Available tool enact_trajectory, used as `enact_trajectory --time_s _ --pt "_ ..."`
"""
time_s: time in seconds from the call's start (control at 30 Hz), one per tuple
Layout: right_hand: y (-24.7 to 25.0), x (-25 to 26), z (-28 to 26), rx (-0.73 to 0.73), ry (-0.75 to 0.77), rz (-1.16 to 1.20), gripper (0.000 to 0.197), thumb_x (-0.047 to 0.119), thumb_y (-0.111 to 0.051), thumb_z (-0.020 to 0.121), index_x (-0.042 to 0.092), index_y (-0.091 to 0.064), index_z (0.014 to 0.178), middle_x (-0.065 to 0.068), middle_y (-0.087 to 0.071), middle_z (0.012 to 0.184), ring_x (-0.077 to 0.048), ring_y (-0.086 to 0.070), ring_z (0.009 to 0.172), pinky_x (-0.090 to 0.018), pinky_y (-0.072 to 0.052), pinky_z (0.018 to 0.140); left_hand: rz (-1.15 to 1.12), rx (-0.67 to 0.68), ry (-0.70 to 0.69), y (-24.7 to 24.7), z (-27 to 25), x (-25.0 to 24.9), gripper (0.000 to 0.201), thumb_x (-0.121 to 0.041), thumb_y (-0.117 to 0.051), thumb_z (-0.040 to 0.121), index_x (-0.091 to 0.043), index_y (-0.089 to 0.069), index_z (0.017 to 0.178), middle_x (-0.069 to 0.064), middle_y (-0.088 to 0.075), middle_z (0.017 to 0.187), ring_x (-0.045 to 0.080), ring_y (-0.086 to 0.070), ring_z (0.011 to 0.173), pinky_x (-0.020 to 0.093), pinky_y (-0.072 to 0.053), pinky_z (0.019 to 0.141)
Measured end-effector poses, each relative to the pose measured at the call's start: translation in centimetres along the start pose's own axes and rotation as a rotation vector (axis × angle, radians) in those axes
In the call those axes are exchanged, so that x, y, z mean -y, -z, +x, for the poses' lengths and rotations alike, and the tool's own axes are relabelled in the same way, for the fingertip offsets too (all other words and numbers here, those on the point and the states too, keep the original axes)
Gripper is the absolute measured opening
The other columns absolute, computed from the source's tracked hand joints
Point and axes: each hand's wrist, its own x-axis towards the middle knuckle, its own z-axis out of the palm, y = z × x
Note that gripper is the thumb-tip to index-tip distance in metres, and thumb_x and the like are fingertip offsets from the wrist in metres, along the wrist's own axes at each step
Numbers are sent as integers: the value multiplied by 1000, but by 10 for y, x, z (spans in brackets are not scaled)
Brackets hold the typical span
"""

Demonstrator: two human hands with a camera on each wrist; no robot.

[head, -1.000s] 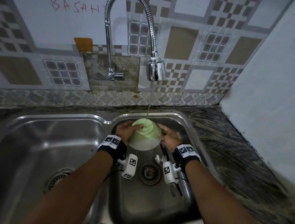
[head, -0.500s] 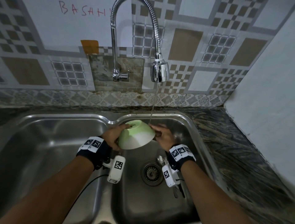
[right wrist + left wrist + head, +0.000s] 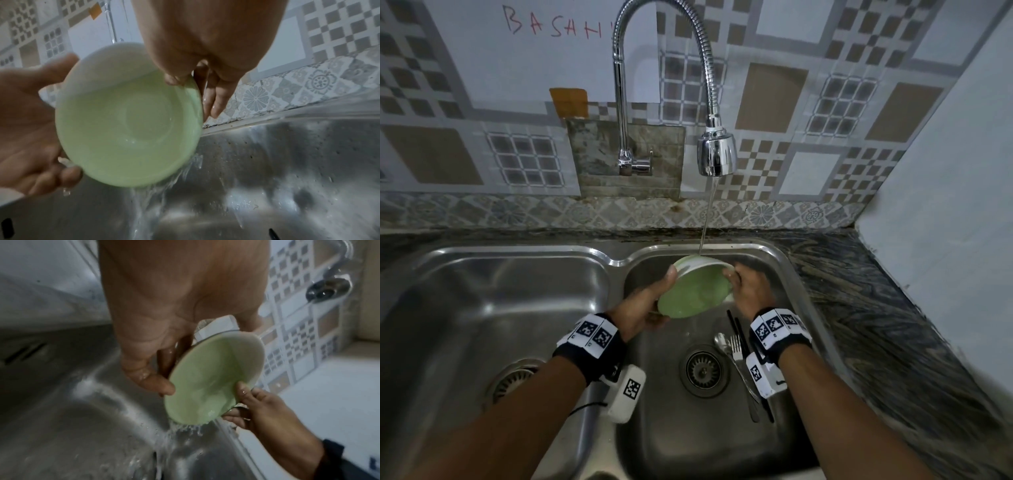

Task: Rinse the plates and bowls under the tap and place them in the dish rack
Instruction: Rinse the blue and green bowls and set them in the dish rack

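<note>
A bowl [image 3: 695, 294], green inside and white outside, is held tilted on edge over the right basin, its inside facing me. The tap head [image 3: 716, 156] runs a thin stream of water [image 3: 707, 219] onto its upper rim. My left hand [image 3: 650, 301] grips the left rim, thumb on the inside edge and fingers behind. My right hand [image 3: 748, 287] pinches the right rim. The left wrist view shows the bowl [image 3: 211, 379] between my left hand [image 3: 164, 366] and my right hand [image 3: 267, 410]. In the right wrist view water pours off the bowl [image 3: 127, 126] below my right hand [image 3: 205, 84].
A spoon, a fork [image 3: 736, 346] and dark sticks lie in the right basin beside the drain [image 3: 703, 370]. The left basin [image 3: 500, 308] adjoins it. A dark stone counter [image 3: 859, 308] and a plain wall close the right side. No dish rack is in view.
The bowl was base-up under the stream; both hands have turned it so its inside now faces me, and water runs off its lower edge.
</note>
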Motion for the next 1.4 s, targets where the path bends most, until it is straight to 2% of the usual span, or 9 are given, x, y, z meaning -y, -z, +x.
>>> enact_trajectory --time_s 0.1,0.27,0.43,0.57,0.63,0.9,1.13,1.2,1.4 --pt "4 -8 2 -15 -72 -17 40 38 -46 97 3 -59 81 -16 -65 76 -29 -58 69 -35 -45 62 236 19 -210 -5 -3 -1 31 -49 -64 85 -46 -56 114 -6 -68 108 16 -64 96 21 -52 78" --pt "0 -8 -3 22 -131 12 29 34 -49 96 8 -52 83 -7 -62 77 -25 -55 72 -29 -36 60 497 -90 -525 -4 17 -1 64 2 -58 87 -42 -38 128 -10 -56 120 12 -51 117 21 -43 89" --pt "3 -14 -8 46 -170 42 20 26 -53 95 9 -56 104 -9 -67 91 -26 -60 82 -29 -39 67 650 -107 -544 -1 30 -1 64 -3 -58 87 -27 -37 143 2 -59 126 18 -54 117 29 -45 94" --pt "7 -25 -14 31 -186 128 46 13 -55 91 19 -44 136 -11 -66 110 -28 -62 97 -32 -47 80 613 -29 -511 -9 37 -7 60 -10 -58 90 -34 -38 140 1 -61 121 25 -60 112 42 -57 78" --pt "8 -32 -20 28 -194 180 55 13 -56 91 25 -37 142 -10 -62 123 -27 -59 107 -41 -49 92 638 -9 -505 -14 40 -13 64 -12 -58 90 -35 -33 144 3 -57 132 25 -55 121 49 -53 91" --pt "19 -36 -35 -14 -159 363 64 48 -57 81 30 -38 140 -4 -61 126 -19 -61 110 -38 -55 87 553 109 -533 -15 47 -21 62 -11 -56 92 -40 -35 143 -2 -56 135 14 -54 124 47 -47 101" --pt "24 -9 -12 29 -60 297 50 26 -55 94 35 -40 140 3 -58 132 -16 -56 118 -43 -49 98 281 15 -580 1 37 -17 60 -30 -67 85 -34 -40 138 -14 -60 121 1 -61 107 31 -58 73" --pt "22 1 -4 43 -66 285 49 18 -53 94 33 -42 139 -2 -60 130 -18 -57 117 -44 -47 100 199 -44 -611 7 34 -12 52 -11 -64 88 -25 -41 133 -8 -57 117 -1 -62 102 23 -57 64" --pt "8 30 4 219 -63 294 56 2 -48 92 37 -40 135 -6 -60 131 -17 -57 118 -33 -49 96 106 -147 -584 31 21 3 55 5 -51 86 -32 -38 125 11 -49 128 37 -54 113 47 -57 56"
